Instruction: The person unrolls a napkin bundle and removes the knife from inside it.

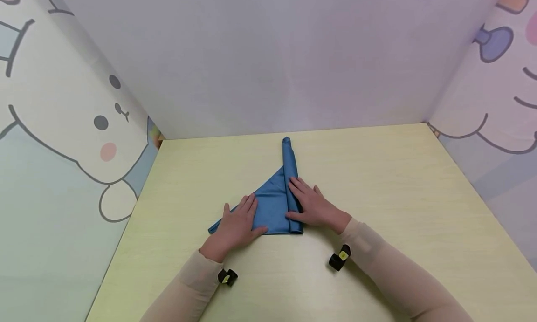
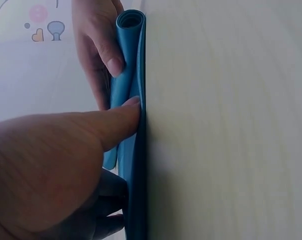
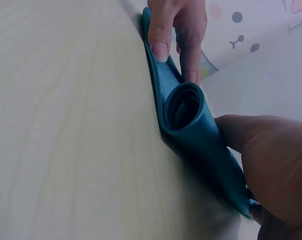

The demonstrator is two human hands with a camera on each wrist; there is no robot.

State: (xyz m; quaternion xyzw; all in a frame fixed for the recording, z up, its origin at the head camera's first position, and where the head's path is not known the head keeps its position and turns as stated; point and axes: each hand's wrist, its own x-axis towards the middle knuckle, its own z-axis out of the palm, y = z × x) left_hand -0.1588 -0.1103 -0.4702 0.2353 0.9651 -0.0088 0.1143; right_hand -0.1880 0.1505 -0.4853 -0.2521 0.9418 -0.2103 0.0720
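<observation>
- Walls: plain back wall [image 1: 285,56] ahead of you; side walls [image 1: 54,210] printed with pale cartoon animals.
- Table [image 1: 398,182]: pale yellow wood grain, meeting the back wall at its far edge.
- Your sleeves [image 1: 394,266]: beige, both reaching in from the near side.
- Cloth [image 1: 271,215]: blue, lying mid-table in front of you. Flat part roughly triangular, tapering to a corner on your left; near edge about straight. Right side wound into a roll [image 1: 289,156].
- Your left hand [image 1: 236,226]: palm down on the flat part, fingers straight, little finger spread from the rest; thumb reaching out along the near edge.
- Your right hand [image 1: 316,209]: laid from the right over the roll, fingers extended and close together across it, thumb set apart and touching the roll nearer you.
- Roll: points away from you, far end running past the flat part; near end shows spiral layers round an open hollow in both wrist views.
- Wrist cameras [image 1: 340,257]: small, black, yellow-marked, one at each cuff.
</observation>
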